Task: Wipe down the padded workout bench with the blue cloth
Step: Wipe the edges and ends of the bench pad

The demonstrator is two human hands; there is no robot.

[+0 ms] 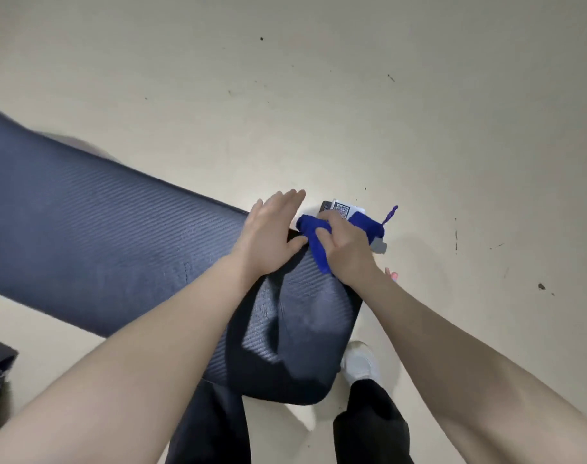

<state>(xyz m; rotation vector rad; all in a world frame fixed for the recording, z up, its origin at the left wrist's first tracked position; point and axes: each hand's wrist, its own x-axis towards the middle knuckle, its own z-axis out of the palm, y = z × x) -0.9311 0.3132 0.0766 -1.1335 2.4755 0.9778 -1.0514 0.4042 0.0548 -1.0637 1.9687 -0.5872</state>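
Head view: blue cloth [313, 244] under right hand [347, 249], beside left hand [268, 234].

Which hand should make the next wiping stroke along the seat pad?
Right. The right hand already grips the blue cloth at the far end of the bench pad. The left hand lies flat and open beside it, so it looks better suited to steadying the pad.

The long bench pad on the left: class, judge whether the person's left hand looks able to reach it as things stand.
Probably yes. The left hand lies flat and holds nothing, at the edge of the long pad, with nothing between them. The right hand holds the blue cloth.
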